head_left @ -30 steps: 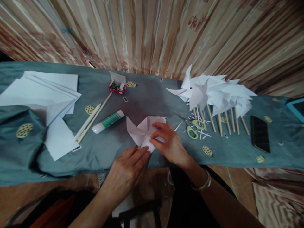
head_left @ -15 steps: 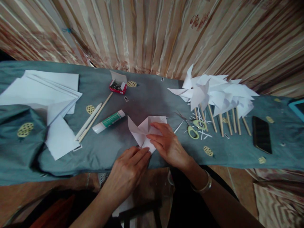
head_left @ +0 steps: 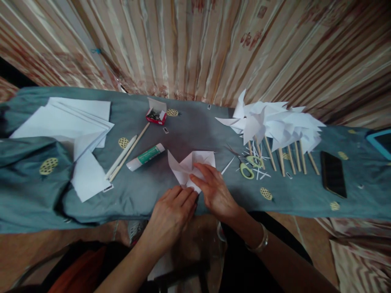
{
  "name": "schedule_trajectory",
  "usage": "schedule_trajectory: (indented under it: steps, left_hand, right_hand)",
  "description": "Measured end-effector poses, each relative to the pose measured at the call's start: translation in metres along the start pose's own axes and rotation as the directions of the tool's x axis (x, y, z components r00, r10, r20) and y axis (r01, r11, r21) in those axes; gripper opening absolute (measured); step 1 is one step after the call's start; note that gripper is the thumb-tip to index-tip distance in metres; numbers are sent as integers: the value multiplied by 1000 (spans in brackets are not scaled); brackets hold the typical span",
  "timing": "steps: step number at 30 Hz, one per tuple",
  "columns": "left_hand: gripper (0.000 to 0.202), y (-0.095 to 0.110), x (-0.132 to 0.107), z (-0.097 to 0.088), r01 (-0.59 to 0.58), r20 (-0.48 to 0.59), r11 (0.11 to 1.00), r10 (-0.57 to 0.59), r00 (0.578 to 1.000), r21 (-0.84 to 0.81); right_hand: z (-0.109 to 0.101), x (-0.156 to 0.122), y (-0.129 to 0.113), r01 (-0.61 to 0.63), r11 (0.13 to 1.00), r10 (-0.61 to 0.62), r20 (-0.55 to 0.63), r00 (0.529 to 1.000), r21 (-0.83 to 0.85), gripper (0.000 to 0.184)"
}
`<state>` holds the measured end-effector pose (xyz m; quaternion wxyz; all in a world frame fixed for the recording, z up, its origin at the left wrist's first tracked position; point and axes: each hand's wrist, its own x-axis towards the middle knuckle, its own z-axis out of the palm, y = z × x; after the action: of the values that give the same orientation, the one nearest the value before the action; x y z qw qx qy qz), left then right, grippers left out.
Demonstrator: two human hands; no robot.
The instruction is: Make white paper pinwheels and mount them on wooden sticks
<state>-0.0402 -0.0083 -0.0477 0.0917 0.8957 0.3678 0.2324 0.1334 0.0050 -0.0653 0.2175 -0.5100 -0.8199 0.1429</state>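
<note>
A white paper pinwheel [head_left: 183, 165], partly folded, lies near the front edge of the table between my two hands. My left hand [head_left: 174, 207] grips its near corner, fingers pressed together. My right hand [head_left: 212, 189] holds the paper from the right, thumb and fingers on its folded middle; the fingertips are partly hidden by paper. A green and white glue stick [head_left: 146, 156] lies left of the pinwheel. To the right, scissors [head_left: 247, 170] with light green handles rest among thin paper strips [head_left: 262, 173].
Finished white pinwheels [head_left: 275, 122] on wooden sticks lie in a row at the right, beside a black phone [head_left: 333, 174]. A red box of metal pins [head_left: 156, 116] stands open at the back. A pencil and stick [head_left: 124, 156] lie near stacked white paper [head_left: 61, 120].
The camera view has shifted slightly, so the things on the left appear farther right. Both hands stay on the paper, with only a small movement of the fingers.
</note>
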Motion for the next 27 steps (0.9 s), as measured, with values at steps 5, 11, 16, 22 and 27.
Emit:
schedule_trajectory:
  steps: [5,11,16,22,27]
  left_hand:
    - [18,2,3,1,9,7,1000,-9,1000,12]
    - [19,2,2,1,6,4,1000,-6,1000,23]
    - [22,-2,0,-1,-12,7,1000,11,1000,17]
    - [23,-14,-2,-6,-61,5,998,61,998,-2]
    - [25,-31,-3,-13,-36,37,999,35,999,23]
  right_hand:
    - [2,2,3,21,999,-22,-34,999,-28,35]
    - [-5,4,10,25,999,-23,-58,998,28,36]
    - [-23,9,30,-47,992,63,-140,988,118,50]
    - [-38,10,57,-169,986,165,-204,965,-5,36]
    - [-41,9,61,-158,986,163,-153,975,47,36]
